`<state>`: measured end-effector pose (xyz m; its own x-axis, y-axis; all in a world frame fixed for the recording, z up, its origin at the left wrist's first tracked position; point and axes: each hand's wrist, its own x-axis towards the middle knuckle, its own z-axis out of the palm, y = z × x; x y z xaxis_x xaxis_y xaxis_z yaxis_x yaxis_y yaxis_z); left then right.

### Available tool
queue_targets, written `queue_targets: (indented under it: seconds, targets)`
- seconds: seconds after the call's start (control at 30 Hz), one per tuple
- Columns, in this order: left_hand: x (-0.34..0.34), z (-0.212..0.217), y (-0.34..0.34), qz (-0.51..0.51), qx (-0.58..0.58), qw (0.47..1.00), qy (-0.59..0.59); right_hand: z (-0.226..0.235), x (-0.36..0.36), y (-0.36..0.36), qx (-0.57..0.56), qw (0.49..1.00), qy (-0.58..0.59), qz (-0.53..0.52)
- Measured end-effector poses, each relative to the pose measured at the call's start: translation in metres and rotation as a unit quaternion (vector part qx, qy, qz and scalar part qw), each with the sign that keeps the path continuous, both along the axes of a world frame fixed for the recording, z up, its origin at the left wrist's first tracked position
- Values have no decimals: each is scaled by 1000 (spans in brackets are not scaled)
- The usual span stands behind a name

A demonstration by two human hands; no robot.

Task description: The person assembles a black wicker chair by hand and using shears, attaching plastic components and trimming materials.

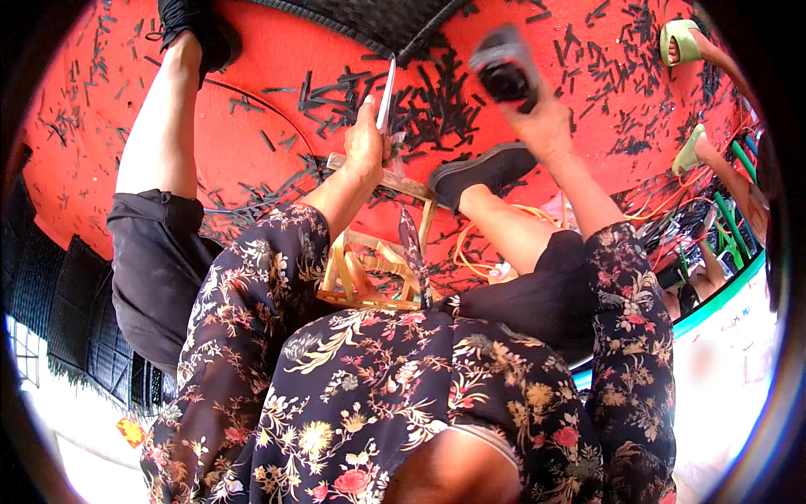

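My left hand [366, 139] is closed around a slim knife [387, 97]; its pale pointed blade stands up past the thumb, toward the corner of a black ribbed mat [382, 23]. To the right, my right hand [541, 126] is raised and grips a dark grey and black handheld object [505, 69] with a rounded black end. Motion blurs that object, and its kind cannot be made out. Below my left hand is part of a wooden frame [405, 184]. My black shoe [483, 174] rests on the floor between the two hands.
Many black strips [437, 97] litter the red floor [277, 50]. A small wooden stool [365, 294] is between my legs. Orange cable [460, 248] loops by my right leg. Other people's feet in green sandals [684, 42] are at the right, near green bars [732, 223].
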<state>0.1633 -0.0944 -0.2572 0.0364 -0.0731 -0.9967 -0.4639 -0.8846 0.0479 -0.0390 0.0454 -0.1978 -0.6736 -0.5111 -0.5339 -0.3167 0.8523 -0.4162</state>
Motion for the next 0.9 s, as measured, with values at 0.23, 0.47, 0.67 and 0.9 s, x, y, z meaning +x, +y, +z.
queue_targets:
  seconds: [0.23,0.47,0.67,0.9]
  targets:
    - [-8,6,-11,-10,35,999,-30,-9,66,-10,21,980,-143,139]
    - [2,-7,-12,0,64,998,15,-27,67,-18,8,977,-179,111]
    - [0,-8,-10,-23,51,998,5,-29,66,-14,-22,978,-173,114]
    - [2,-8,-10,-32,52,998,6,-32,65,-15,-26,974,-193,112]
